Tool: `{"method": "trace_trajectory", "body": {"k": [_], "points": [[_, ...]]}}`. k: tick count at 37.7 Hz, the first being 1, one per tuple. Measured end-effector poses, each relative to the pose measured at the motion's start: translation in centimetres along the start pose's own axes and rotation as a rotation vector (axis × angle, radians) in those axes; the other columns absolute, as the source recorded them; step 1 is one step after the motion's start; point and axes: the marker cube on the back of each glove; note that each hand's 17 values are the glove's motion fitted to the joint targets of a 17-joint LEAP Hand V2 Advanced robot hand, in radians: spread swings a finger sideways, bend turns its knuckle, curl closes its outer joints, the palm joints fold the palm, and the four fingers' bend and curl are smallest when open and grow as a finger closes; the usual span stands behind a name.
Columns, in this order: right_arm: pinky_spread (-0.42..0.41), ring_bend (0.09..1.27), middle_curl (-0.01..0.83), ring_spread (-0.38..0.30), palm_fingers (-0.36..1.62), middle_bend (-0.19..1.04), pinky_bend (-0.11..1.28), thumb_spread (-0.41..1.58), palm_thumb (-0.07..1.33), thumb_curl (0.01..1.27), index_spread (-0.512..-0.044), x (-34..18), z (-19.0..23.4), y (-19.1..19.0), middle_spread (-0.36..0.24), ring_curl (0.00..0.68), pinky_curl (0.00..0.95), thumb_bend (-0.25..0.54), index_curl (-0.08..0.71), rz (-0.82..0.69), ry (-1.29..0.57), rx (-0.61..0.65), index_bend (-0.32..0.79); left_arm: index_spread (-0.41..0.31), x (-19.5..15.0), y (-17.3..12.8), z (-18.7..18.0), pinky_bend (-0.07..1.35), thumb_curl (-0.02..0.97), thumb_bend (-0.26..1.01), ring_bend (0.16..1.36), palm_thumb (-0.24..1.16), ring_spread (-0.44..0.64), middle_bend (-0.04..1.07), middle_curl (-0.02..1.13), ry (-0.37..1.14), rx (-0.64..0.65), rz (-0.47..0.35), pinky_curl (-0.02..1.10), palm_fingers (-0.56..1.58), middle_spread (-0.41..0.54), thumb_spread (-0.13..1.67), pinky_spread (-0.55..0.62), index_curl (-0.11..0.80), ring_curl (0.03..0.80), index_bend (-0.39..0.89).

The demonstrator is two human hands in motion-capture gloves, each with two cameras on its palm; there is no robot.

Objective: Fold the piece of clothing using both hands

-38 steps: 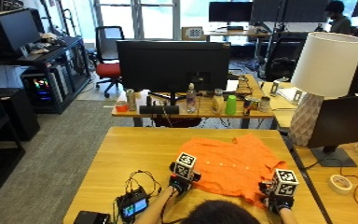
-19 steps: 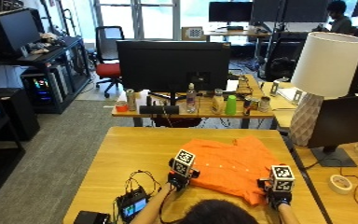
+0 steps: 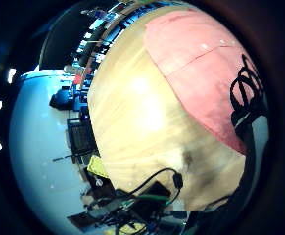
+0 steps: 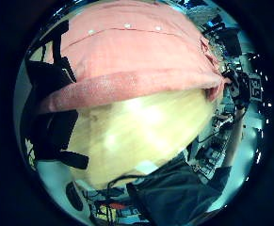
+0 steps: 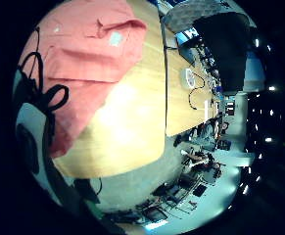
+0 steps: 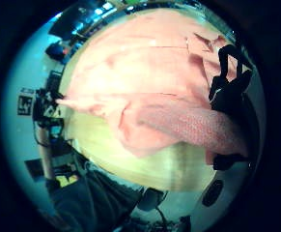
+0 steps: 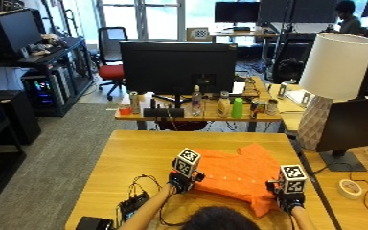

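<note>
Orange shirt [image 7: 238,175] lies flat on the wooden table [image 7: 139,153], near hem at both sets of fingertips. Left hand [image 7: 181,181] and right hand [image 7: 289,201] each pinch that hem — cloth rolled under black fingers [image 4: 47,89]. Judged light, limp and wrinkle-prone; grip edges, not the middle. Beyond the fingers, buttons and collar [image 6: 203,41] show. Markers hide the fingers from above; far sleeves are unclear.

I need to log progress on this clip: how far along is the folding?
Early stage. Done: the orange shirt lies spread on the wooden table, buttons up. In hand: the left hand and right hand each grip a corner of its near edge, lifted off the table in the thumb side palm views. Left: no finished fold shows, so all the folding remains.
</note>
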Motion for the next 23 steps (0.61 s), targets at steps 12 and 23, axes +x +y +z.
{"method": "trace_trajectory", "body": {"k": [12, 23], "points": [[-0.337, 0.7, 0.5, -0.226, 1.33, 0.4, 0.69, 0.98, 1.15, 0.35, -0.257, -0.7, -5.3, 4.1, -0.16, 0.467, 0.422, -0.006, 0.396, -0.074, -0.004, -0.036, 0.17, -0.335, -0.1, 5.4, -4.9, 0.56, 0.268, -0.01, 0.48, 0.69, -0.38, 0.27, 0.47, 0.095, -0.097, 0.1, 0.4, 1.28, -0.344, 1.17, -0.47, 0.46, 0.406, 0.18], [-0.337, 0.7, 0.503, -0.227, 1.33, 0.4, 0.69, 0.99, 1.16, 0.34, -0.259, -0.3, -11.3, 5.7, -0.16, 0.468, 0.425, -0.01, 0.403, -0.079, -0.001, -0.008, 0.17, -0.328, -0.8, 8.3, -11.3, 0.56, 0.265, -0.01, 0.48, 0.7, -0.38, 0.27, 0.48, 0.13, -0.039, 0.121, 0.4, 1.28, -0.342, 1.17, -0.47, 0.459, 0.412, 0.17]]}}
